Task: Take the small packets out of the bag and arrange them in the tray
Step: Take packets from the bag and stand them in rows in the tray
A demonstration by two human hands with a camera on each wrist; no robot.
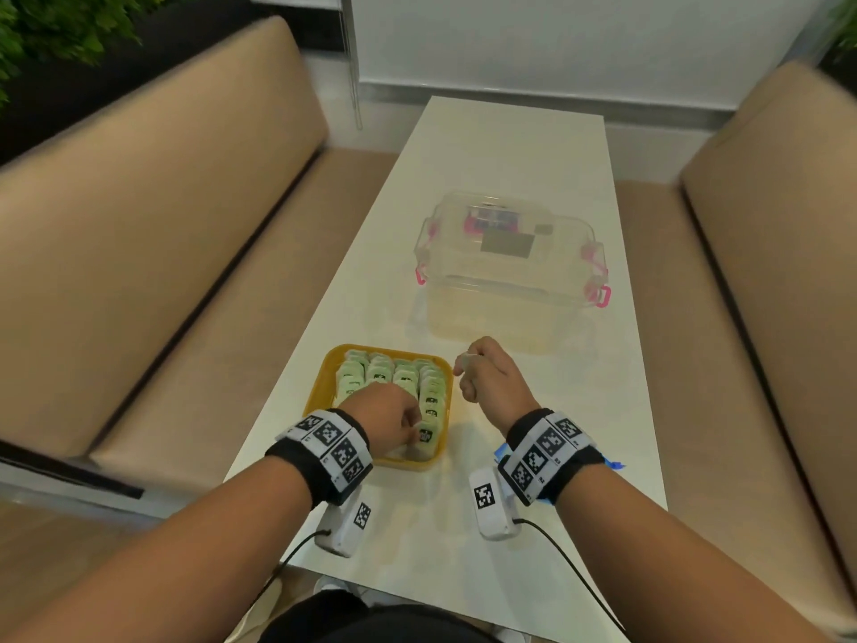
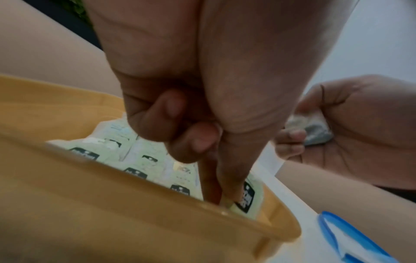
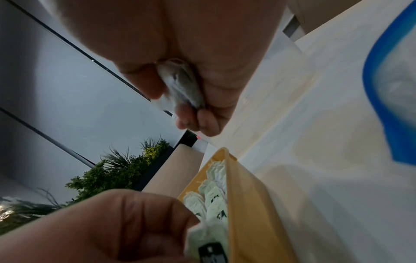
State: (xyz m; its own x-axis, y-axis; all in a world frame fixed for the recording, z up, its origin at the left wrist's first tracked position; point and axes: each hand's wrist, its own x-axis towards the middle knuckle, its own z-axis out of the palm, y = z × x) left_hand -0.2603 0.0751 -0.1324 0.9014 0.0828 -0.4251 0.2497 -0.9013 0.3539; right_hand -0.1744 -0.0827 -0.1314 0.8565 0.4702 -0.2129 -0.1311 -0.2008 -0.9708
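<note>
The yellow tray (image 1: 320, 387) sits on the white table, holding several pale green packets (image 1: 406, 380) in rows. My left hand (image 1: 415, 431) reaches into the tray's near right corner, where thumb and forefinger pinch a green packet (image 2: 246, 196) standing on edge against the wall. My right hand (image 1: 463, 371) hovers just right of the tray, its fingers curled round a small bunch of pale packets (image 3: 182, 87), also seen in the left wrist view (image 2: 315, 128). The blue-rimmed clear bag (image 3: 382, 89) lies on the table under my right wrist, mostly hidden in the head view.
A clear lidded storage box (image 1: 510, 262) with pink latches stands further up the table, beyond both hands. Beige sofas (image 1: 139, 234) flank the table on both sides. Cables run from both wrist cameras toward the near table edge.
</note>
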